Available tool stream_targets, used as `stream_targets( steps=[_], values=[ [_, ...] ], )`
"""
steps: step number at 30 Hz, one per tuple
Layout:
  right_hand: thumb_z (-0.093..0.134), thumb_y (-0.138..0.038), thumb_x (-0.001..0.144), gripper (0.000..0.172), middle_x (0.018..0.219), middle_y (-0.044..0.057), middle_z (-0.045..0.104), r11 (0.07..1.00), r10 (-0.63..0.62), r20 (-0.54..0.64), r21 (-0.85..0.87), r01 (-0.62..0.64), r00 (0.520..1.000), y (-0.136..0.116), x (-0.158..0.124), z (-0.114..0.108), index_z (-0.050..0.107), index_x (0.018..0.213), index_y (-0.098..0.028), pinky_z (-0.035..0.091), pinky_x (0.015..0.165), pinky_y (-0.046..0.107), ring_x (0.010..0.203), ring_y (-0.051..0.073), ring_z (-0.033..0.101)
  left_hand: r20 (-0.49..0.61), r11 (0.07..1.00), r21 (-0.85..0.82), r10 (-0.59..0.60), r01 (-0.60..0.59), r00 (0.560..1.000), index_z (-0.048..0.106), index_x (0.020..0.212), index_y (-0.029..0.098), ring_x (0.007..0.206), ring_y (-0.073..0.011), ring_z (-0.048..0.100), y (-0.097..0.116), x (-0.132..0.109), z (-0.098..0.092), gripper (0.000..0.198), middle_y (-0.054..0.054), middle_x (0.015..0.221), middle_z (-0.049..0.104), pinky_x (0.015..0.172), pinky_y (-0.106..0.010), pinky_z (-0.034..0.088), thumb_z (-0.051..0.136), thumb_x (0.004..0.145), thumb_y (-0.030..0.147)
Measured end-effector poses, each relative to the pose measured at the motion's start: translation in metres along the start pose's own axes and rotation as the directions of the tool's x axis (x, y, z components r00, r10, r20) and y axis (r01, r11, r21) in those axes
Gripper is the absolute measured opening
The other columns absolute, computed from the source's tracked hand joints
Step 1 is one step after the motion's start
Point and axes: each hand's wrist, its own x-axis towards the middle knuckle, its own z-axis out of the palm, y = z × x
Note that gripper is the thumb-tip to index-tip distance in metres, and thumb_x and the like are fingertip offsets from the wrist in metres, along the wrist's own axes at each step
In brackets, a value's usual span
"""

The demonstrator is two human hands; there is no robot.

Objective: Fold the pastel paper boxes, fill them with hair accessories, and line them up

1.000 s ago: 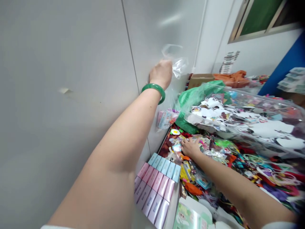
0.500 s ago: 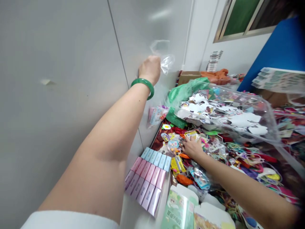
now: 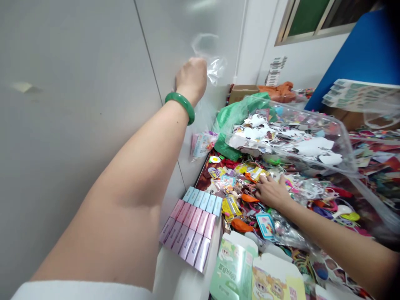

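My left hand [image 3: 191, 78] is raised near the grey wall, closed on the top of a clear plastic bag [image 3: 208, 62]. The bag hangs down to a few colourful small items [image 3: 202, 143] at its bottom. A green bangle [image 3: 180, 104] sits on that wrist. My right hand [image 3: 271, 192] lies palm down, fingers spread, on a heap of small packaged trinkets and stickers [image 3: 237, 183] on the table. I cannot see anything gripped under it.
Rows of pink and light-blue small boxes [image 3: 192, 227] lie at the table's left edge. Printed cartons [image 3: 237, 271] sit in front. A large clear bag of white cut-outs [image 3: 293, 141] and a green bag [image 3: 237, 121] lie behind. A blue panel [image 3: 359, 54] stands right.
My left hand has lifted the clear bag a little higher. My right hand has slid to the right across the heap of trinkets. The view has shifted slightly right.
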Motion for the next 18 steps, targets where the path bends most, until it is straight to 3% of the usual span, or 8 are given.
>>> stream_targets(
  steps=[8,12,15,18],
  values=[
    [0.047,-0.03,0.088,0.028,0.12,0.017,0.057,0.999,0.03,0.044,0.038,-0.032,0.999,0.016,-0.019,-0.016,0.073,0.093,-0.02,0.026,0.097,0.062,0.115,0.034,0.046,0.016,1.0,-0.005,-0.011,0.012,1.0,0.063,0.114,0.008,0.112,-0.0275,0.061,-0.001,0.006,0.002,0.035,-0.02,0.122,0.065,0.096,-0.044,0.047,0.034,0.095,0.005],
    [0.053,-0.029,0.084,0.023,0.111,0.018,0.063,0.991,0.071,0.136,0.099,-0.085,0.988,0.029,-0.018,-0.027,0.074,0.081,-0.021,0.037,0.09,0.056,0.11,0.035,0.054,0.011,0.999,-0.018,-0.027,0.027,1.0,0.063,0.115,0.007,0.114,-0.0286,0.06,0.0,0.009,0.001,0.034,-0.02,0.123,0.064,0.097,-0.044,0.047,0.036,0.094,0.004],
    [0.065,-0.04,0.078,0.027,0.084,0.017,0.068,0.97,0.12,0.217,0.181,-0.161,0.969,0.036,0.008,-0.035,0.069,0.061,-0.019,0.046,0.076,0.047,0.088,0.033,0.064,0.009,0.998,-0.045,-0.049,0.05,0.999,0.063,0.114,0.005,0.117,-0.0318,0.06,0.002,0.011,0.0,0.034,-0.021,0.123,0.064,0.097,-0.046,0.047,0.037,0.093,0.0],
    [0.07,-0.05,0.077,0.038,0.072,0.016,0.068,0.926,0.194,0.138,0.3,-0.228,0.971,0.019,0.058,-0.046,0.066,0.056,-0.017,0.05,0.071,0.043,0.078,0.031,0.067,0.046,0.992,-0.089,-0.091,0.095,0.995,0.061,0.118,0.005,0.121,-0.0333,0.056,0.005,0.014,0.0,0.035,-0.022,0.126,0.061,0.1,-0.047,0.044,0.037,0.092,0.0]
  ],
)
